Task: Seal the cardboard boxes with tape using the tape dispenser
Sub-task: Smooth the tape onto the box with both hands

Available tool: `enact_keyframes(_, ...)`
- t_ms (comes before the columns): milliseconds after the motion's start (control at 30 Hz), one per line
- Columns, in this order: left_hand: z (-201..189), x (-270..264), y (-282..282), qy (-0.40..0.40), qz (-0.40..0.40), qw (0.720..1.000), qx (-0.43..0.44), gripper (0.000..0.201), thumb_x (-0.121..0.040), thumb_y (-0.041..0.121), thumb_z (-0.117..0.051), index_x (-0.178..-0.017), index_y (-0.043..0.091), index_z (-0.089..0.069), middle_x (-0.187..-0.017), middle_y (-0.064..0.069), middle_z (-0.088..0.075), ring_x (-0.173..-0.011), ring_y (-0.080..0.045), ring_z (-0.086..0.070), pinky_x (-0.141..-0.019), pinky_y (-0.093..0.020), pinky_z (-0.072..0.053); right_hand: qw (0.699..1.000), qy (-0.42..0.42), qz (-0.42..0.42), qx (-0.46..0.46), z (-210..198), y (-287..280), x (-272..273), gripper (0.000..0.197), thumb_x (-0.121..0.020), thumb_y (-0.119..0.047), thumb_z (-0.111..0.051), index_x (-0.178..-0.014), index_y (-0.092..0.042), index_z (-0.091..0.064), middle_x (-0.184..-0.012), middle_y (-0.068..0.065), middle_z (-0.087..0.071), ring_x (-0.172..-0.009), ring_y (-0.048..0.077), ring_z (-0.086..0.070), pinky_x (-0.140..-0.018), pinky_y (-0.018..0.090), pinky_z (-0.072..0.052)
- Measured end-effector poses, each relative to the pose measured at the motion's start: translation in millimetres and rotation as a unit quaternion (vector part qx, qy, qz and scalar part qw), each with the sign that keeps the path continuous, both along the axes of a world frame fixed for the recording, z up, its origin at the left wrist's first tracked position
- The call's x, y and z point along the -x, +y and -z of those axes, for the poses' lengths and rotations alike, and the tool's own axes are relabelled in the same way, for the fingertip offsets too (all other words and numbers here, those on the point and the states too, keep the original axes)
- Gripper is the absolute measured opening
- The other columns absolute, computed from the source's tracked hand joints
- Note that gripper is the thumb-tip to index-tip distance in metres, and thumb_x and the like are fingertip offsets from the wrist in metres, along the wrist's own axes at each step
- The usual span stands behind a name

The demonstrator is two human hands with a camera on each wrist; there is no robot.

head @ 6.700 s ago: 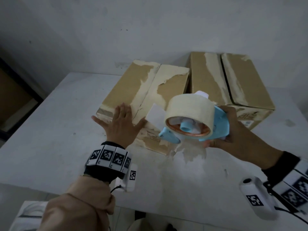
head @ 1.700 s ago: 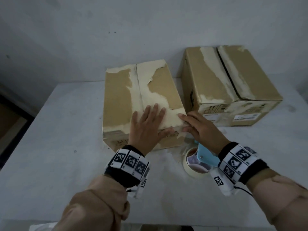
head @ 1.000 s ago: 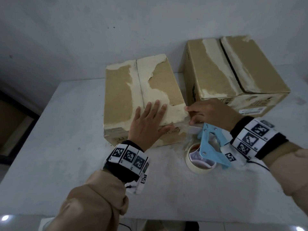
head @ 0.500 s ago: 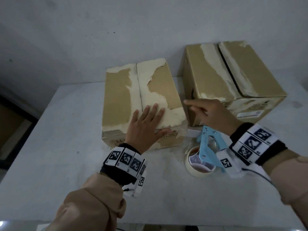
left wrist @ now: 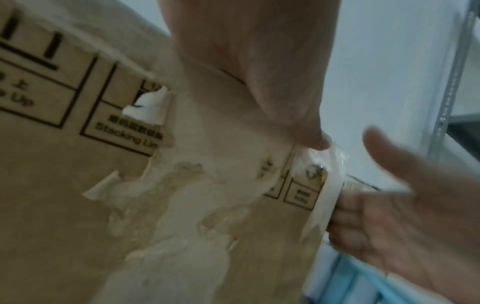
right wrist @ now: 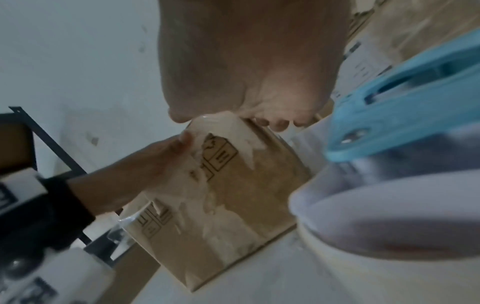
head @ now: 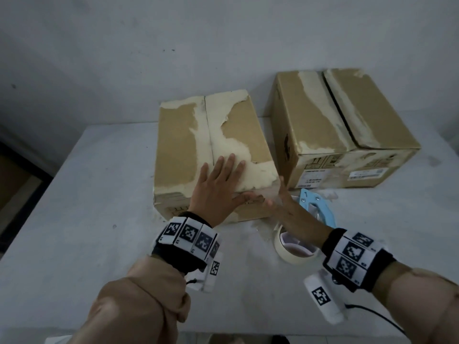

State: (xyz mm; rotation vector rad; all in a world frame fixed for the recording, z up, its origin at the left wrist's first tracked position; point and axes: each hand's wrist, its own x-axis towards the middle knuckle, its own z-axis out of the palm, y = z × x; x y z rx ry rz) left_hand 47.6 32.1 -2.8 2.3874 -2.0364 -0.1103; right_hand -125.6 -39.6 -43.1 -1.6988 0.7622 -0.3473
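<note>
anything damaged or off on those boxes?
Yes. Both boxes have their brown surface layer torn away in pale strips along the top seams: the near box under the left hand, and the far box.

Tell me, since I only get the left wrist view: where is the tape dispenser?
Observer: The blue tape dispenser lies on the table in no hand, just right of the near box.
Reviewer: And the left hand on top?
Observer: The left hand lies flat on the box's top, fingers straight, by the near edge.
Reviewer: Any other box?
Observer: Yes, a second box stands further right, a gap between them.
</note>
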Motion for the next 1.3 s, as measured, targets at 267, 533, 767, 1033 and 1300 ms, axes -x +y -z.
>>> enact_keyframes(267,-22,-49,55,0.064,-0.044,0.992,0.095,0.106,-0.065,0.086,-0.001,-0.146,0.021,-0.023,-0.153,0.004,-0.009,-0.14,-0.01,0.001,-0.115,-0.045,0.001,0.933,0.017,-0.009,0.359,-35,-4,-30,0.085,-0.082,-0.072,-0.023,-0.147,-0.018,-0.008,-0.151,-0.008,0.009,-0.14,0.007,0.008,-0.112,0.022,0.011)
enact_keyframes(533,-11,-94,96,0.23,-0.107,0.964,0.077,0.101,-0.069,0.082,-0.002,-0.143,0.021,-0.031,-0.151,0.014,-0.021,-0.134,0.008,-0.005,-0.114,-0.028,-0.017,0.853,0.157,-0.102,0.487,-30,5,-79,0.094,-0.079,-0.073,0.006,-0.14,-0.015,-0.036,-0.149,0.004,-0.033,-0.138,0.021,-0.025,-0.111,0.038,-0.011)
enact_keyframes(767,3,-93,97,0.216,-0.044,0.964,0.151,0.084,-0.083,0.07,-0.005,-0.135,0.019,-0.046,-0.137,0.022,-0.029,-0.133,0.005,-0.015,-0.103,-0.021,-0.025,0.835,0.205,-0.138,0.491,-38,-27,-83,0.089,-0.075,-0.074,0.002,-0.141,-0.025,-0.032,-0.152,-0.008,-0.024,-0.14,0.01,-0.015,-0.11,0.034,-0.003)
enact_keyframes(1033,20,-108,92,0.248,-0.036,0.945,0.208,0.072,-0.085,0.068,-0.014,-0.135,0.022,-0.038,-0.139,0.016,-0.032,-0.132,0.006,-0.019,-0.104,-0.028,-0.033,0.83,0.056,-0.163,0.53,-28,30,-126,0.064,-0.09,-0.059,-0.021,-0.122,-0.015,-0.055,-0.132,0.01,-0.054,-0.122,0.033,-0.048,-0.1,0.046,-0.034)
enact_keyframes(1300,31,-125,94,0.125,0.074,0.965,0.216,0.059,-0.093,0.053,-0.022,-0.133,0.012,-0.039,-0.136,-0.011,-0.049,-0.131,-0.019,-0.032,-0.099,-0.045,-0.034,0.777,0.003,-0.08,0.624,-4,36,-140,0.046,-0.087,-0.047,-0.044,-0.114,-0.012,-0.056,-0.12,0.009,-0.063,-0.109,0.028,-0.05,-0.082,0.042,-0.035)
